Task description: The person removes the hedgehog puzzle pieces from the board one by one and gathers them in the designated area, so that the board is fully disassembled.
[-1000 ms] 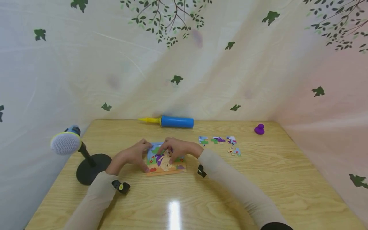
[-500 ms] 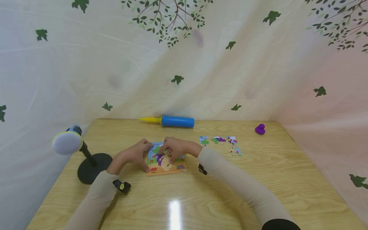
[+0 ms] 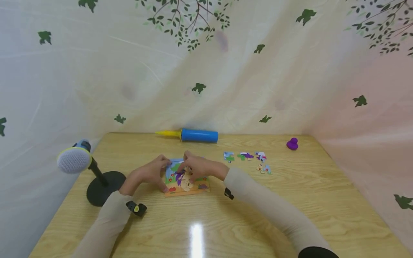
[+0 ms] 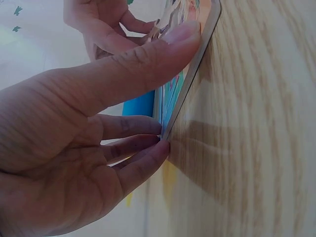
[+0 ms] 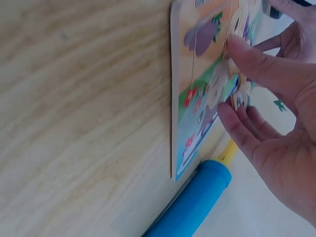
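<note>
On the table lies a wooden jigsaw puzzle board (image 3: 188, 192) with a colourful cartoon picture and an orange front strip. My left hand (image 3: 151, 173) holds its left side, thumb on the front left corner and fingers at the back left corner. In the left wrist view, the thumb (image 4: 170, 47) lies over the board's edge. Above the picture, my right hand (image 3: 200, 168) pinches a small puzzle piece (image 5: 240, 98) between thumb and fingers. The piece stands tilted against the board in the right wrist view; the hand mostly hides it in the head view.
Several loose puzzle pieces (image 3: 246, 156) lie right of the board. Behind it is a blue pump (image 3: 199, 135) with a yellow nozzle. A microphone (image 3: 75, 161) on a round black base (image 3: 105, 188) stands left. A purple knobbed object (image 3: 292, 143) sits at the back right.
My right hand has turned slightly over the board, its knuckles shifting, with its fingertips at nearly the same spot. The left hand and the board have stayed in place.
</note>
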A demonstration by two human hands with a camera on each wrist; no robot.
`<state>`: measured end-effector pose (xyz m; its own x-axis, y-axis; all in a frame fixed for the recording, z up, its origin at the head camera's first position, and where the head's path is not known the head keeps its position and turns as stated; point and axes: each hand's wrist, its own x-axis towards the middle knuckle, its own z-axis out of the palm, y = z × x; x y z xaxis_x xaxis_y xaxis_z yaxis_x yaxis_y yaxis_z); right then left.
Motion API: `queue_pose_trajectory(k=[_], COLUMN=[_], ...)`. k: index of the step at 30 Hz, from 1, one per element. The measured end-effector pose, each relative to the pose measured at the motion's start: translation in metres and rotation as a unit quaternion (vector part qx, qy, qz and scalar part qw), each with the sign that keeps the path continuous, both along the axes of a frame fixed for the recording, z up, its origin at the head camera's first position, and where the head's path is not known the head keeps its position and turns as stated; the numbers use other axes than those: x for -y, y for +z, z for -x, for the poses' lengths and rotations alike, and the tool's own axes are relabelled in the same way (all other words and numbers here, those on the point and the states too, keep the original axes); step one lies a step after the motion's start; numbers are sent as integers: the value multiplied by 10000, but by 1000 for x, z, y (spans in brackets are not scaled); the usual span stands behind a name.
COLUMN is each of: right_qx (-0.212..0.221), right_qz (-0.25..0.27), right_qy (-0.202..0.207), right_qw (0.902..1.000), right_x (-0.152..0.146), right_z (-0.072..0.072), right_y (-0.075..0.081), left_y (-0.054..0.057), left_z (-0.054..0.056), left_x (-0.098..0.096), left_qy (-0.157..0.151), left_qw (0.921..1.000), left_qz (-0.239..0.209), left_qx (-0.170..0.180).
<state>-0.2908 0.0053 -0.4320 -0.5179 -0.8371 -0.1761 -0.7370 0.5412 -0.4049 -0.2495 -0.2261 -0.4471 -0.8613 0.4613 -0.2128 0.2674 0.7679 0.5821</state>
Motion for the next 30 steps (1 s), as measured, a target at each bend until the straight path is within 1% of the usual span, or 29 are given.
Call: queue_pose_trajectory(k=[4, 8, 13, 17, 21, 23, 28, 30], right_qx=[-257, -398, -305, -199, -86, -114, -347, -305], right_qz=[79, -17, 4, 284, 622, 759, 996, 1019], right_qy=[43, 33, -56, -123, -223, -298, -587, -769], right_qw=[9996, 9992, 9995, 9993, 9978, 9966, 9927, 9913], right_x=[0, 2, 0, -9, -27, -39, -78, -97], right_z=[-5, -7, -7, -3, -1, 0, 1, 2], right_y=[2, 1, 1, 3, 8, 10, 15, 16], left_y=[2, 3, 3, 3, 3, 3, 4, 4], left_z=[0, 0, -1, 0, 1, 2, 1, 0], left_x=[0, 0, -2, -3, -3, -3, -3, -3], left_qy=[9, 106, 95, -5, -53, -72, -109, -90], left_qw=[10000, 9999, 9998, 9999, 10000, 10000, 9999, 9999], left_qz=[3, -47, -115, -88, -58, -49, 14, 41], left_qx=[11, 111, 147, 61, 0, -16, -110, -114])
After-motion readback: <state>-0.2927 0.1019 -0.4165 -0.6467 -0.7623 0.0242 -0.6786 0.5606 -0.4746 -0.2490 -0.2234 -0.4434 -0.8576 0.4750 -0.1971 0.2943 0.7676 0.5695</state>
